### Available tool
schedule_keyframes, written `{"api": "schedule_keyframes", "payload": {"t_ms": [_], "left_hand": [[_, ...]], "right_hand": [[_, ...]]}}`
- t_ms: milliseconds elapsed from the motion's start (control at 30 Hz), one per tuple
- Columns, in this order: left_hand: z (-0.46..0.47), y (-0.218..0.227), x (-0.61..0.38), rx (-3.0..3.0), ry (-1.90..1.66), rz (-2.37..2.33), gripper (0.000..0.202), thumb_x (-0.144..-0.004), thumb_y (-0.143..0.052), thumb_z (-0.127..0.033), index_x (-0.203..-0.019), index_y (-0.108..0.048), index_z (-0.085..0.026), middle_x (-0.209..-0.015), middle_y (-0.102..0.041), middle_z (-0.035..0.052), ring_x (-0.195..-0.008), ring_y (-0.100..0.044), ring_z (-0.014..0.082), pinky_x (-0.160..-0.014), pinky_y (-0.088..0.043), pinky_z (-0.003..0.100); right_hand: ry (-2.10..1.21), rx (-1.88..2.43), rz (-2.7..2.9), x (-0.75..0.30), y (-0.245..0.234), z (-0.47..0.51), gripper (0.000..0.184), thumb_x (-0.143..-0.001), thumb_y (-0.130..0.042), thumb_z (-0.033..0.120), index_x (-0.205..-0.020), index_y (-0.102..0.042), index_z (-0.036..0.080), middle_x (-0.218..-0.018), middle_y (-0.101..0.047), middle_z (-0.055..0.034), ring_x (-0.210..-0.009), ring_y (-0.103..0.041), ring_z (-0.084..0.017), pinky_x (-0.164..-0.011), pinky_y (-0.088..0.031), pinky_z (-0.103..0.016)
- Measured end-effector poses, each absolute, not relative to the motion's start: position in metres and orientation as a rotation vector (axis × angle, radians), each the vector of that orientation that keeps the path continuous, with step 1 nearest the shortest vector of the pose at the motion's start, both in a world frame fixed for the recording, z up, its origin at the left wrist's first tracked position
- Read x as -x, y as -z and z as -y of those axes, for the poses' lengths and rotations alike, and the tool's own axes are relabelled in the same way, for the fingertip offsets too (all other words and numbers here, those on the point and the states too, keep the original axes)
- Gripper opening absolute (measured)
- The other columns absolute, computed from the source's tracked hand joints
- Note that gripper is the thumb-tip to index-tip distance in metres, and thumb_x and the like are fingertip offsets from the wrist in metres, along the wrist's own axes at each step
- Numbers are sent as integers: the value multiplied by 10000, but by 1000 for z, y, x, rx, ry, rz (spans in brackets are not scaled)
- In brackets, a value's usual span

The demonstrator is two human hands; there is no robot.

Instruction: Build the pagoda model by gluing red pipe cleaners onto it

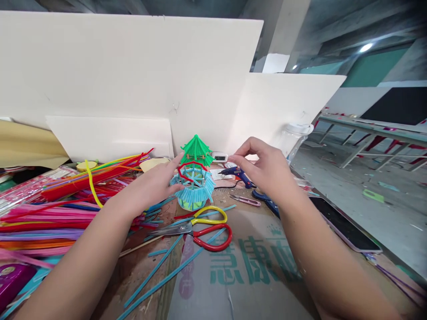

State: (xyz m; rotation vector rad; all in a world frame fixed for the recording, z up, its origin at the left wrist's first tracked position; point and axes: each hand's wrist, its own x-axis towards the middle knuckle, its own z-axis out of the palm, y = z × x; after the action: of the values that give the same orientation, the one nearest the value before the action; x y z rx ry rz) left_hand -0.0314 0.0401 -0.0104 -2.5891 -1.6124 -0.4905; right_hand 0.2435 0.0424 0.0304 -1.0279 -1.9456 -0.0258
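A small pavilion model of pipe cleaners has a pointed green roof (196,149), a red ring (182,172) and a light-blue fringed lower tier (196,192). My left hand (162,180) is at its left side, index finger and thumb spread near the ring and fringe; whether they touch it is unclear. To the right, my right hand (263,164) is raised with thumb and index finger pinched together. Anything in that pinch cannot be made out. Its fingertips appear right beside a small white digital display (220,157). Below them lies a blue glue gun (238,173).
Scissors with yellow and red handles (211,235) lie in front of the model. Bundled pipe cleaners (50,218) cover the left. A pink-handled cutter (245,201), a phone (343,224) and a clear jar (293,140) are at right. White boards (126,66) stand behind.
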Motion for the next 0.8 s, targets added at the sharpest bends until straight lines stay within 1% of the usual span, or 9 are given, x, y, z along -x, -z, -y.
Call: {"api": "schedule_keyframes", "payload": {"t_ms": [133, 233, 333, 400, 467, 567, 633, 700, 800], "left_hand": [[-25, -2, 34, 2459, 531, 1535, 694, -895, -534, -404, -1501, -285, -176, -1374, -554, 146, -1285, -504, 297, -1055, -403, 432], [-14, -9, 32, 2482, 530, 1512, 628, -903, -517, -403, -1473, -356, -195, -1379, -555, 118, -1288, -501, 280, -1069, -398, 420], [-6, -11, 30, 2537, 500, 1475, 571, -894, -517, -399, -1425, -436, -207, -1379, -560, 93, -1285, -501, 264, -1088, -381, 410], [-1, -11, 30, 2537, 506, 1459, 488, -899, -498, -392, -1347, -529, -201, -1327, -601, 88, -1242, -535, 258, -1073, -392, 397], [5, -11, 31, 2528, 492, 1500, 403, -907, -469, -392, -1222, -629, -199, -1211, -668, 85, -1121, -607, 254, -988, -452, 376], [13, -6, 35, 2514, 418, 1641, 360, -905, -441, -406, -1040, -710, -208, -1014, -728, 72, -897, -667, 237, -781, -502, 326], [18, 2, 39, 2525, 358, 1724, 335, -889, -448, -378, -988, -724, -214, -944, -738, 61, -825, -669, 223, -703, -481, 293], [23, 14, 41, 2570, 293, 1778, 288, -854, -476, -304, -958, -732, -223, -927, -745, 51, -817, -669, 209, -686, -460, 271], [33, 36, 41, 2630, 237, 1844, 240, -822, -515, -274, -873, -748, -247, -866, -747, 40, -790, -671, 195, -676, -443, 248]], "right_hand": [[53, 921, 2028, -223, -38, -34, 203, -938, -534, 322, -795, -608, 199, -691, -631, 12, -632, -570, -133, -596, -386, -256], [66, 900, 2076, -211, -44, -44, 246, -971, -449, 283, -880, -659, 192, -687, -645, 4, -631, -576, -137, -603, -371, -261], [22, 896, 2085, -203, -45, -60, 195, -933, -489, 231, -954, -680, 195, -735, -675, 3, -645, -585, -138, -605, -366, -254], [5, 913, 2088, -199, -43, -67, 145, -904, -542, 237, -899, -680, 192, -736, -680, 5, -651, -586, -140, -599, -358, -250], [20, 952, 2107, -198, -37, -68, 152, -892, -579, 292, -827, -666, 187, -700, -667, 6, -629, -570, -142, -579, -340, -250], [41, 1027, 2163, -207, -20, -61, 235, -926, -538, 345, -805, -661, 186, -649, -640, 5, -584, -539, -145, -546, -311, -255], [18, 1052, 2196, -217, -2, -52, 208, -944, -491, 265, -891, -676, 186, -711, -669, -8, -625, -566, -150, -563, -333, -252], [-18, 1048, 2225, -228, 18, -43, 213, -922, -479, 153, -1001, -675, 183, -881, -712, -36, -755, -618, -159, -644, -392, -249], [-26, 1028, 2350, -240, 46, -24, 199, -908, -501, 132, -981, -679, 181, -973, -711, -57, -841, -635, -175, -724, -432, -263]]}}
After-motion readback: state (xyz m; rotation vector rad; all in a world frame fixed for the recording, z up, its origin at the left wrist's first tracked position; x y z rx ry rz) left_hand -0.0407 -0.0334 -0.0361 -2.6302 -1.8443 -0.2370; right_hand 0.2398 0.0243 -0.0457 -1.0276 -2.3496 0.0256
